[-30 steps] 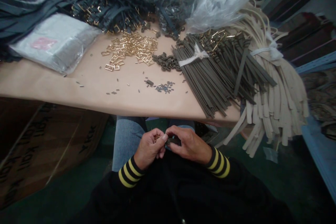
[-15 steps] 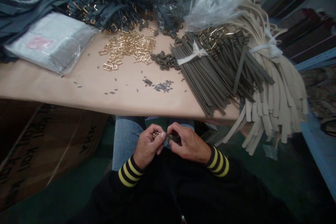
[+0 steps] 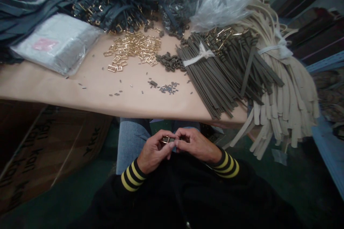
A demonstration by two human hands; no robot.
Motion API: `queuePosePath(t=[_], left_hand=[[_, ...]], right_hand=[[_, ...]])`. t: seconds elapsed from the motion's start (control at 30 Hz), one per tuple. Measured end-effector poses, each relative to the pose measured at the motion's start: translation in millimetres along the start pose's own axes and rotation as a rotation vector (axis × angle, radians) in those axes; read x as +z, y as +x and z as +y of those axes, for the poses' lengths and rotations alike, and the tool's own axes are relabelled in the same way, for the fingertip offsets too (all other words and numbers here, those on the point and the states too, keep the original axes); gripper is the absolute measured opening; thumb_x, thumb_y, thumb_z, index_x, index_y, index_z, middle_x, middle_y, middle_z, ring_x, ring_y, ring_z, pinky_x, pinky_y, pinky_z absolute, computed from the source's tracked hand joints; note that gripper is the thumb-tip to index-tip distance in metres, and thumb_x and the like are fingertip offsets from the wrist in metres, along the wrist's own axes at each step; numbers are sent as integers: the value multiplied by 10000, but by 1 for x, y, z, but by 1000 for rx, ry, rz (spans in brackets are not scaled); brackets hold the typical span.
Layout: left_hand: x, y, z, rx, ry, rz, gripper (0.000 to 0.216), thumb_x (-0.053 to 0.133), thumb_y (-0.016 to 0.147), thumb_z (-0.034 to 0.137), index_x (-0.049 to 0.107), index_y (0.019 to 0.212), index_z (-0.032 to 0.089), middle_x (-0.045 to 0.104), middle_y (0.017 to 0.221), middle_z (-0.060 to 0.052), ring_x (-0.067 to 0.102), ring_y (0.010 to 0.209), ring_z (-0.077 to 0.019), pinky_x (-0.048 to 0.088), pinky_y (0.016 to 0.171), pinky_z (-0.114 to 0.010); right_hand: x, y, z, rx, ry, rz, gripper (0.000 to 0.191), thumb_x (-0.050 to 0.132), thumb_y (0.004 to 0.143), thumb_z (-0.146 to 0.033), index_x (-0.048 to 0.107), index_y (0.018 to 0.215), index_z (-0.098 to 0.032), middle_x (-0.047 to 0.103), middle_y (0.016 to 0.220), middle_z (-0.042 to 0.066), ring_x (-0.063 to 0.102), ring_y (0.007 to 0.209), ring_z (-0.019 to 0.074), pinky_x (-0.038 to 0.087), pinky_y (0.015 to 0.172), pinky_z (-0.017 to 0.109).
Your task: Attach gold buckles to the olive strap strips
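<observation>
My left hand (image 3: pixel 154 150) and my right hand (image 3: pixel 197 145) meet over my lap, below the table edge. Between their fingertips is a small gold buckle (image 3: pixel 166 139); the left fingers pinch it. The right fingers close on a dark strap end (image 3: pixel 184 139) that is mostly hidden under them. Both sleeves are black with yellow stripes.
On the tan table (image 3: pixel 53 86) lie a heap of gold buckles (image 3: pixel 133 48), small dark loops (image 3: pixel 169 62), tiny pins (image 3: pixel 168 88), a tied bundle of olive straps (image 3: pixel 217 75), cream straps (image 3: pixel 285 89), a silver packet (image 3: pixel 53 43) and dark belts (image 3: pixel 113 7). A cardboard box (image 3: pixel 40 150) stands at the left.
Both hands have shifted slightly upward and turned; the gold buckle now shows more plainly between the fingertips, and the dark strap is more covered by the right fingers.
</observation>
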State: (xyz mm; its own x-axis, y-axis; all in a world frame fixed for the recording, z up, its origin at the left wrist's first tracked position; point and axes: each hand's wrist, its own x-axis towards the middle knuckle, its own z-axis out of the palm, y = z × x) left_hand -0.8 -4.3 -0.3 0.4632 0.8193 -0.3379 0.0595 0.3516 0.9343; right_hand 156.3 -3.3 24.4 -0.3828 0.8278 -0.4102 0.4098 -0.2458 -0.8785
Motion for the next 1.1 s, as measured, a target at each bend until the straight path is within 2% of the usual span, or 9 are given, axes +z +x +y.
queuePosePath(t=[0.1,0.2,0.37,0.47,0.6,0.67,0.77,0.87,1.1], left_hand=[[-4,0,5,12,87,-98,179,582,672,224,527,832,166,497,572,47,472,436,-63,374,416,-173],[-8,1,8,8,150,-136,127,568,673,199,507,781,168,500,551,48,490,436,-69,385,423,-176],[-7,2,7,-50,55,-141,146,564,664,194,438,735,174,494,531,54,491,405,-67,381,400,-171],[-7,2,5,-79,8,-148,153,548,684,210,418,756,174,481,548,56,469,412,-58,377,398,-167],[-8,2,4,-78,86,-193,208,581,662,243,426,781,169,450,643,45,451,506,-65,384,430,-171],[-8,1,4,-70,166,-181,172,543,691,253,422,778,169,435,638,48,437,514,-69,388,451,-183],[-7,-1,5,-32,325,-99,82,458,735,230,420,774,169,434,601,51,428,513,-79,382,475,-197],[-5,-2,7,-7,443,-72,100,452,735,219,455,815,159,465,615,40,442,523,-86,383,494,-203],[-4,-3,7,-68,410,-69,119,437,759,243,500,777,144,488,556,40,473,491,-89,382,479,-195]], right_hand=[[-2,0,0,-8,-13,-12,112,501,709,-194,506,612,-139,457,524,-43,375,493,73,277,475,188],[-4,-1,1,0,16,-37,105,488,692,-164,496,590,-143,468,522,-42,374,492,75,274,479,193],[-4,-5,-3,5,5,-38,119,472,682,-133,483,564,-148,489,535,-33,380,503,82,271,484,195],[-1,-7,-5,15,-68,38,120,470,663,-103,445,557,-154,459,547,-34,392,533,88,287,509,197],[8,-7,-4,60,-200,131,136,465,655,-88,406,559,-165,398,523,-48,362,500,81,263,478,191],[11,-6,-4,57,-255,133,139,461,655,-80,409,557,-164,368,500,-56,332,468,74,237,455,189],[14,-6,-3,29,-305,136,138,463,648,-68,420,556,-161,352,485,-61,318,450,67,224,445,186],[14,-7,-3,3,-333,146,125,471,654,-76,435,569,-159,364,479,-61,331,447,66,229,448,185],[17,-6,-1,-46,-378,177,130,487,669,-82,437,580,-163,376,487,-60,342,448,68,245,452,189]])
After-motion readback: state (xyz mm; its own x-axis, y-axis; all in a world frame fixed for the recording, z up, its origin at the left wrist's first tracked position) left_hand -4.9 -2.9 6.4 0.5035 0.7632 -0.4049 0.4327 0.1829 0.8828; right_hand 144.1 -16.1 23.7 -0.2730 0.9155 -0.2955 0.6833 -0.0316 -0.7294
